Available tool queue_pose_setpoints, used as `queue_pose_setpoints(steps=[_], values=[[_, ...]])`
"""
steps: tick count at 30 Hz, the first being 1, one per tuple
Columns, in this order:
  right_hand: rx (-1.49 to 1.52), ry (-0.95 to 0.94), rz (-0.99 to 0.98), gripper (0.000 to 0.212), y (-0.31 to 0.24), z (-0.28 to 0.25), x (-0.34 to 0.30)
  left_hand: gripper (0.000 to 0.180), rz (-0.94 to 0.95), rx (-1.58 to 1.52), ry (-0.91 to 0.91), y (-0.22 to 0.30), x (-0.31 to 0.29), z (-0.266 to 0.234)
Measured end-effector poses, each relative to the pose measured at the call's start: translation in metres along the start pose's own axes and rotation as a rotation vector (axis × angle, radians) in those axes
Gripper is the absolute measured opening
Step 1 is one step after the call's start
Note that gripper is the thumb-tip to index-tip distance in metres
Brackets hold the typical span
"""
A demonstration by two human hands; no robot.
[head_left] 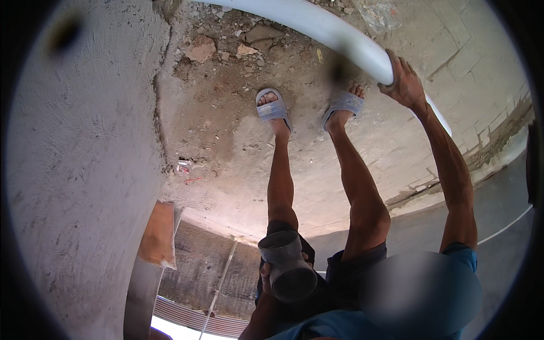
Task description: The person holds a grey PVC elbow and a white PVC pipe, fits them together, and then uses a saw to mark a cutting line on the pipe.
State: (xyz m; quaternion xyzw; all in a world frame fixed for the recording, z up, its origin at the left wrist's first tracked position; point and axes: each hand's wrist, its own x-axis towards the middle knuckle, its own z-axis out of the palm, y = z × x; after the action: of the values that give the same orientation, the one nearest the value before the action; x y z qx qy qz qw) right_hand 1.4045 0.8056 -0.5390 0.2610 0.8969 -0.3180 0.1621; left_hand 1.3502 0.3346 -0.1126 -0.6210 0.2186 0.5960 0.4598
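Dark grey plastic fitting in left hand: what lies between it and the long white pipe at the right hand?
Head view: dark shorts, bare right shin and dusty floor separate fitting and pipe.

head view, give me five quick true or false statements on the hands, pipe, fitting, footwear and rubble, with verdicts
1. The right hand grips the long white round pipe at its end. True.
2. The left hand is empty. False: it holds a dark grey tubular fitting.
3. The person wears grey-blue open-toed slide sandals. True.
4. Loose brown rubble lies at the picture's bottom edge. False: it lies near the top, beyond the sandals.
5. The fitting and the pipe are apart. True.
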Motion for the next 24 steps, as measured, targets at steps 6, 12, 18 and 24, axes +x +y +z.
queue_pose_setpoints(steps=[6, 12, 18, 24], values=[[0.779, -0.671, 0.717, 0.099, -0.021, -0.164, -0.282, 0.102, -0.028, 0.118, -0.09, 0.017, 0.007, 0.017], [2.433, -0.721, 1.291, 0.091, -0.156, -0.273, -0.401, 0.073, 0.102, 0.042, 0.186, 0.024, -0.003, 0.056], [2.186, -0.584, 1.228, 0.082, -0.211, -0.335, -0.444, 0.062, 0.12, 0.277, -0.016, 0.014, -0.03, 0.122], [1.774, -0.585, 1.094, 0.086, -0.264, -0.351, -0.468, 0.064, 0.235, 0.312, -0.147, 0.04, -0.066, 0.118]])
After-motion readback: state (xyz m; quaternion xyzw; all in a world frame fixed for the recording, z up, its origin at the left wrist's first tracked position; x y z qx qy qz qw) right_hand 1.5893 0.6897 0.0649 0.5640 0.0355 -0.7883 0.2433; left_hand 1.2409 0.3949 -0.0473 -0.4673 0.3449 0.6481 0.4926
